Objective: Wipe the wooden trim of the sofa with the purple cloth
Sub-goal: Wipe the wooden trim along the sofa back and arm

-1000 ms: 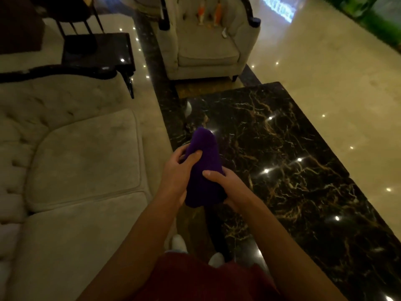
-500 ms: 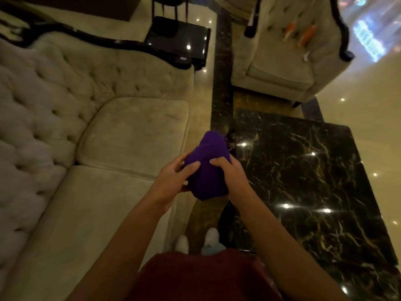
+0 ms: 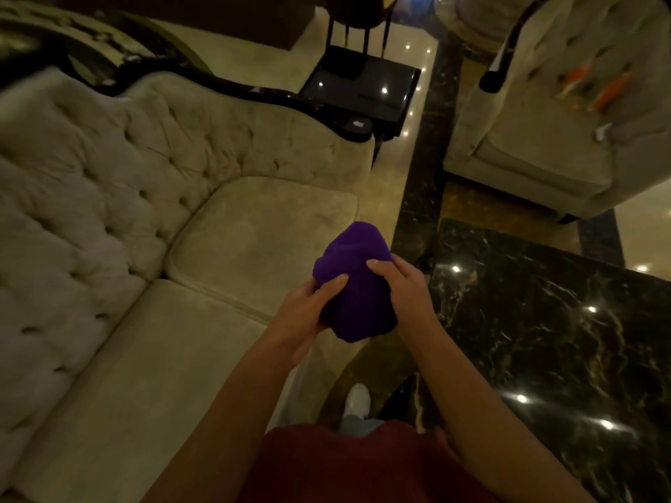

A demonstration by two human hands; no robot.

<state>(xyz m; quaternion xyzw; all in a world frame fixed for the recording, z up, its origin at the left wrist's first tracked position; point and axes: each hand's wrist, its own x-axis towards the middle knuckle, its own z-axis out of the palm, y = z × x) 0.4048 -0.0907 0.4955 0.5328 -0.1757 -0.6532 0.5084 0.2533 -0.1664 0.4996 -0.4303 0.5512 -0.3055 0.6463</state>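
A bunched purple cloth (image 3: 354, 281) is held in front of me by both hands, above the sofa's front edge. My left hand (image 3: 305, 314) grips its lower left side and my right hand (image 3: 406, 288) grips its right side. The cream tufted sofa (image 3: 127, 219) fills the left of the view. Its dark glossy wooden trim (image 3: 232, 87) curves along the top of the backrest and ends in a scroll at the far armrest, well beyond the cloth.
A black marble coffee table (image 3: 552, 339) stands to my right. A cream armchair (image 3: 544, 139) sits at the far right and a small dark side table (image 3: 363, 88) beyond the sofa's armrest. A narrow floor strip (image 3: 410, 197) runs between sofa and table.
My view has swung left from the marble table toward the sofa, bringing its backrest and dark trim into sight. Both hands keep hold of the cloth, now over the sofa's edge.
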